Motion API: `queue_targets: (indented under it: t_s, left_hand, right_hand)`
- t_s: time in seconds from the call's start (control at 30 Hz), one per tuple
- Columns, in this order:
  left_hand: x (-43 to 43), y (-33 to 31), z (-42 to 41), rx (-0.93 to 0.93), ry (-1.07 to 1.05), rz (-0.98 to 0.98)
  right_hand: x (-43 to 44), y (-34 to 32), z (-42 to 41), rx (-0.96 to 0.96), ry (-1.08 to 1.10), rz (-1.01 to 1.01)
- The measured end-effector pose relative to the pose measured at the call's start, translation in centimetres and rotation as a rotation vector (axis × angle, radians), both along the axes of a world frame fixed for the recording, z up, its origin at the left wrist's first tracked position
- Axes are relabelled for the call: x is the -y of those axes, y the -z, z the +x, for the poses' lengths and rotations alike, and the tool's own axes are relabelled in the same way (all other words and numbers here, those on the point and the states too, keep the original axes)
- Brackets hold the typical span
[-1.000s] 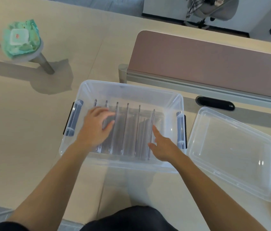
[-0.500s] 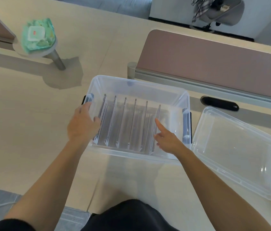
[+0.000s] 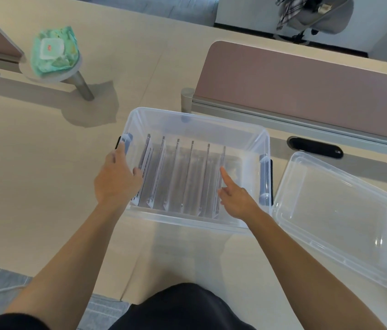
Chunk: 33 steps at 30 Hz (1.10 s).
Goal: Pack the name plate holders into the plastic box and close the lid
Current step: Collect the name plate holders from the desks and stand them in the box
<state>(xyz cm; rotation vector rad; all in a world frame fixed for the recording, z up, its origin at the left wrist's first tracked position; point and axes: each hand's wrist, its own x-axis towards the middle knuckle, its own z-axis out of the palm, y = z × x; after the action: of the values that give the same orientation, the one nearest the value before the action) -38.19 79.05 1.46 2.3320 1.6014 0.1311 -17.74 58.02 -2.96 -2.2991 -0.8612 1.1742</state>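
Observation:
The clear plastic box (image 3: pixel 195 116) stands open on the desk in front of me. Several clear name plate holders (image 3: pixel 187 177) stand upright in a row inside it. My left hand (image 3: pixel 116 179) holds the box's left wall, with the thumb over the rim inside and the fingers outside by the left latch (image 3: pixel 126 139). My right hand (image 3: pixel 237 198) reaches over the near rim, and its straight index finger touches the rightmost holder while the other fingers are curled. The clear lid (image 3: pixel 337 217) lies upside down on the desk just right of the box.
A brown desk partition (image 3: pixel 306 84) runs behind the box, with a black cable slot (image 3: pixel 315 147) below it. A green wipes pack (image 3: pixel 54 50) sits on a round stand at far left. The desk's near edge runs close to my body.
My left hand has come off the leftmost holders and moved out to the box's left wall. My right index finger stays at the rightmost holder. The view has shifted slightly.

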Motion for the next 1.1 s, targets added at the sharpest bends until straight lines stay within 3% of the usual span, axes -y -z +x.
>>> queue_targets:
  t_s: [0.93, 1.1]
  left_hand:
    - [0.1, -0.1, 0.0, -0.027, 0.037, -0.003]
    - [0.5, -0.3, 0.2, -0.123, 0.063, 0.004]
  right_hand:
    - [0.0, -0.5, -0.1, 0.026, -0.006, -0.014]
    - [-0.1, -2.3, -0.6, 0.072, -0.012, -0.043]
